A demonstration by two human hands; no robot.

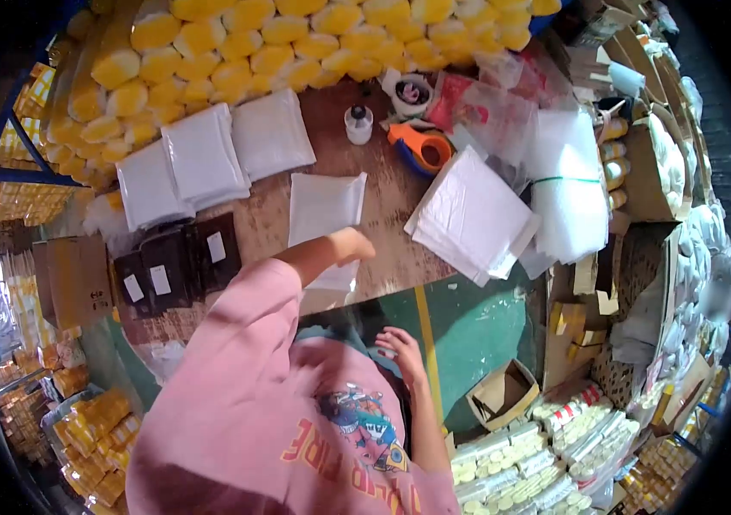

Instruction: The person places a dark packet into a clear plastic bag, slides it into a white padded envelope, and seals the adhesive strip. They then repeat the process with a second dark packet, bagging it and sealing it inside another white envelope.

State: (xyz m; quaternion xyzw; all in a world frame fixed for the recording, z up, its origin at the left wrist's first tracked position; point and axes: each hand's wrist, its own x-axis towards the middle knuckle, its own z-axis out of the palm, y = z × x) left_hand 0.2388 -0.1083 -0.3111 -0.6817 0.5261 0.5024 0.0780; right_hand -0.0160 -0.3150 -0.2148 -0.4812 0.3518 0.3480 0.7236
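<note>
A flat white packet (327, 204) lies on the worn wooden table (271, 232) in front of me. My left hand (351, 246) reaches across its lower half from the left, and its fingers are mostly hidden from above. Below the table's near edge, my right hand (401, 354) is held in front of my pink shirt, fingers loosely bent and apart, with nothing in it. Right of the packet is a loose stack of white envelopes (473, 210). Piles of similar white packets (202, 154) sit to the left, above dark brown packets (211, 249) with white labels.
At the back stand a bottle with a black cap (358, 129), an orange tape dispenser (425, 148) and a tape roll (411, 93). White sheets (567, 184) are bound by a green band on the right. Yellow-ended rolls (297, 30) line the back. An open carton (504, 393) sits on the green floor.
</note>
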